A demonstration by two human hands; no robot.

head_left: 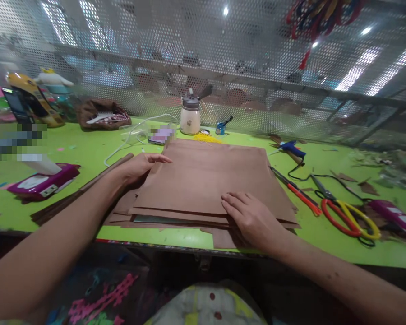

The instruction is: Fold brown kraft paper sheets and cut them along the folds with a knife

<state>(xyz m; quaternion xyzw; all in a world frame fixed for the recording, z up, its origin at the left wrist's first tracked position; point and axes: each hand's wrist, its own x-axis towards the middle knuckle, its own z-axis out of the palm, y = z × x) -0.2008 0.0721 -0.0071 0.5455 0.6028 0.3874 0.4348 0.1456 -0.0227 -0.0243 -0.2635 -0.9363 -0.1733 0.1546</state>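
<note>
A stack of brown kraft paper sheets lies in front of me on the green table. Its layers are slightly uneven, and a pale sheet edge shows between them near the front. My left hand rests at the stack's left edge, fingers stretched out over the top sheet; its underside is hidden. My right hand lies flat on the front right part of the stack with the fingers extended. Neither hand has closed around anything. Under the stack, a smaller brown piece sticks out at the front.
Folded brown strips and a purple device are on the left. To the right are red-yellow scissors, a red-handled tool, a blue glue gun and its cord. A bottle and phone stand behind.
</note>
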